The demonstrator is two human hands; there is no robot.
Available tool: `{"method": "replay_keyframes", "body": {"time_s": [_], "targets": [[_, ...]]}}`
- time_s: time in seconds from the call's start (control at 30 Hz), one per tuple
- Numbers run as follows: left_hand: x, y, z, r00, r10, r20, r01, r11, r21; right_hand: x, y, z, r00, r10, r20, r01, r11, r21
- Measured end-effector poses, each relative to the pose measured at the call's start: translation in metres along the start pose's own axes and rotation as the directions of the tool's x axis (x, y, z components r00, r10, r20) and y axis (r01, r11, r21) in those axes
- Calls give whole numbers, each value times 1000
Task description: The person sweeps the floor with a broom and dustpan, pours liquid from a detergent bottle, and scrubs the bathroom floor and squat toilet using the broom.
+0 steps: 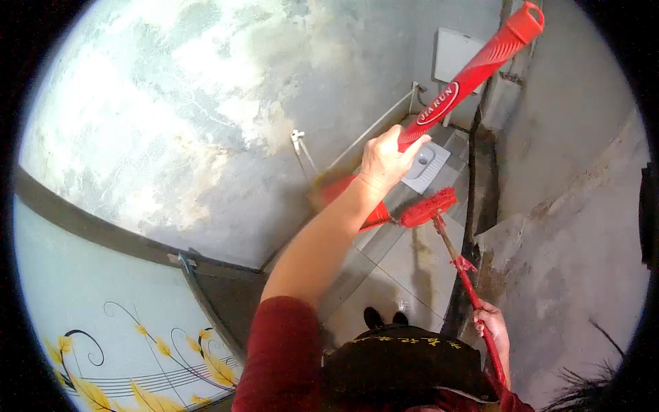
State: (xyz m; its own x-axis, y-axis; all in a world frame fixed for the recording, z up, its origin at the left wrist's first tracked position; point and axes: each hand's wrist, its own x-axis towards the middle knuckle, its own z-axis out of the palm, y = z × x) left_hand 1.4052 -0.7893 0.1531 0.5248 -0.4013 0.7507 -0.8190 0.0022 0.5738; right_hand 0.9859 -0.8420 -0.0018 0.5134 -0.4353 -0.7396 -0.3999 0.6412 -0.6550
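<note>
My left hand is wrapped round a thick red handle marked JIARUN, which slants up to the right. Below it, partly hidden by my left forearm, is a red dustpan close to the floor. My right hand grips the red stick of a broom at the lower right. The broom's red bristle head lies just right of the dustpan, near or on the floor tiles.
A squat toilet is set in the floor ahead, with a white cistern on the wall behind. A tap and pipe run along the left wall. A patterned door panel stands at lower left; a rough wall is at right.
</note>
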Motion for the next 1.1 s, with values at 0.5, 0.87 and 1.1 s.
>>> {"method": "replay_keyframes", "body": {"time_s": [0.5, 0.87, 1.1], "targets": [[-36, -71, -163, 699, -417, -582, 423, 896, -135, 37, -46, 52, 967, -21, 254, 10, 999, 44], [-64, -93, -231, 507, -412, -757, 488, 861, -141, 94, -122, 187, 887, -15, 462, 241, 868, -434], [-84, -107, -234, 584, -369, -724, 481, 875, -58, 112, -88, 219, 843, 75, 533, 191, 884, -426]]}}
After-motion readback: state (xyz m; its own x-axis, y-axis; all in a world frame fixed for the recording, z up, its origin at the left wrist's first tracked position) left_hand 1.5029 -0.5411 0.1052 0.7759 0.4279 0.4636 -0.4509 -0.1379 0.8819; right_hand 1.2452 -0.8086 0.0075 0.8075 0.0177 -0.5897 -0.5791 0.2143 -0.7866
